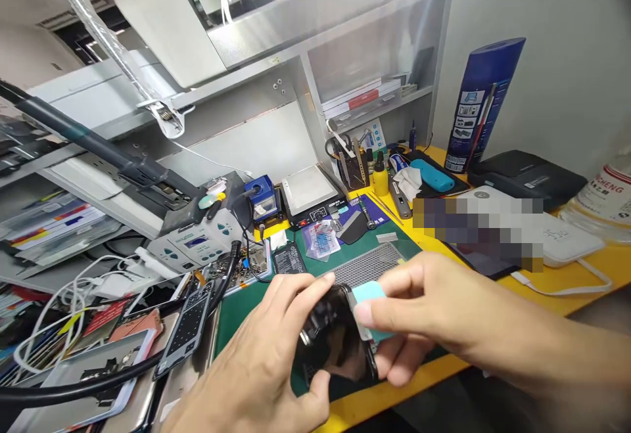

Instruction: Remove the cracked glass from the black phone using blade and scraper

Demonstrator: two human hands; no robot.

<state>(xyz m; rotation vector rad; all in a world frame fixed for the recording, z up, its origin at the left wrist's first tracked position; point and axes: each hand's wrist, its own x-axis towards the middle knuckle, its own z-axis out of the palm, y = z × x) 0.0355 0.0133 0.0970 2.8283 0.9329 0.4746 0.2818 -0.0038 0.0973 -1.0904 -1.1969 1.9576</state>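
Left hand [261, 347] is closed round the left side of a dark glossy device [348, 354], fingers at its far end, thumb at the near end; right hand [419, 308] pinches a light-blue piece [371, 293] at the device's right edge, thumb on top, lower fingers curled below; can't tell whether the blue piece goes under the edge or only lies against it.

Device is over the front of the green mat [241, 308], near the front edge of the yellow table [340, 416]; can't tell if it rests on the mat or is held just above.

Why, my read: left grip acts as a clamp, so pressure from the right doesn't shift the device; near placement gives short reach and a straight look down; perforated plate [365, 265] and black flat pack [290, 260] lie just beyond the hands, reachable but out of the way; hand tools stand upright in the tool holder [351, 165] at the back, probably for easy grabbing.

Pose: left arm enters from the bottom, back of the hand up, thumb and fingers forming a C; right forearm comes in from the right, wrist fairly straight, fingertips pointing left; hands face each other across the device.
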